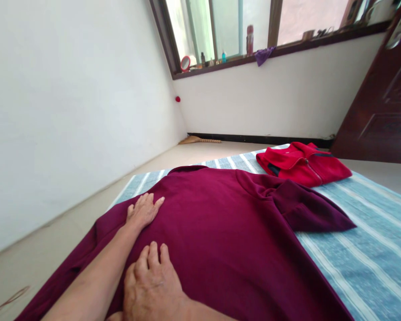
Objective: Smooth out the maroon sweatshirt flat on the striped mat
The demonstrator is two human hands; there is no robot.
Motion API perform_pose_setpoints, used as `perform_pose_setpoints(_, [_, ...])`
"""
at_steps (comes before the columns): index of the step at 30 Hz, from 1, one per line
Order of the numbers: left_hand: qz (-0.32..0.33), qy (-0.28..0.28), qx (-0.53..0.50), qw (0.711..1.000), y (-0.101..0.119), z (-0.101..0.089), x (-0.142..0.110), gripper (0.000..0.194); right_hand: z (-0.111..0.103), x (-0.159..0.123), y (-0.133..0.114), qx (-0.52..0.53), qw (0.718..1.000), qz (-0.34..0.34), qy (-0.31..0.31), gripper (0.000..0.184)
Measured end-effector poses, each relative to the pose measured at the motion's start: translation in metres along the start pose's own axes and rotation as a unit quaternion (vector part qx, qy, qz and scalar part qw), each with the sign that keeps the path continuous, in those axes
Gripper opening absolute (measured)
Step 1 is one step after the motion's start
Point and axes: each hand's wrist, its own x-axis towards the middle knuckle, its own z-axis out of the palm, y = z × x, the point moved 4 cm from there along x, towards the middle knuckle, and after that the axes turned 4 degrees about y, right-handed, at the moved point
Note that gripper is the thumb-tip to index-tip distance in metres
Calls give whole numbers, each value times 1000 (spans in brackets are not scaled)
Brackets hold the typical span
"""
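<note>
A maroon long garment (pixel 217 232) lies spread out over a blue-and-white striped sheet (pixel 370 232). One sleeve sticks out to the right and bends on itself, while the collar end points away from me. My left hand (pixel 144 210) rests palm down near the garment's left side, thumb spread out to the right. Closer to me, my right hand (pixel 153 281) also lies on the cloth, its fingers stretched forward and slightly apart. Neither hand grips anything. A folded red zip-front jacket (pixel 304 164) sits on the sheet at the far right.
White walls stand to the left and ahead. A straw broom (pixel 198 140) lies on the floor by the far corner. The windowsill (pixel 294 46) holds a red-framed mirror (pixel 185 63), a flask (pixel 250 40) and a purple cloth (pixel 263 56). At right is a dark wooden door (pixel 384 98).
</note>
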Motion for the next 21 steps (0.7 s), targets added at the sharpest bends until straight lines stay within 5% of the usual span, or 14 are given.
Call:
perform_pose_setpoints(13, [-30, -16, -26, 999, 14, -18, -16, 59, 4, -2, -1, 22, 1000, 5, 4, 73])
perform_pose_setpoints(18, [44, 65, -16, 997, 44, -30, -13, 58, 1, -1, -2, 22, 1000, -1, -2, 71])
perform_pose_setpoints(21, [86, 30, -40, 995, 64, -25, -6, 67, 5, -2, -1, 24, 1000, -4, -4, 70])
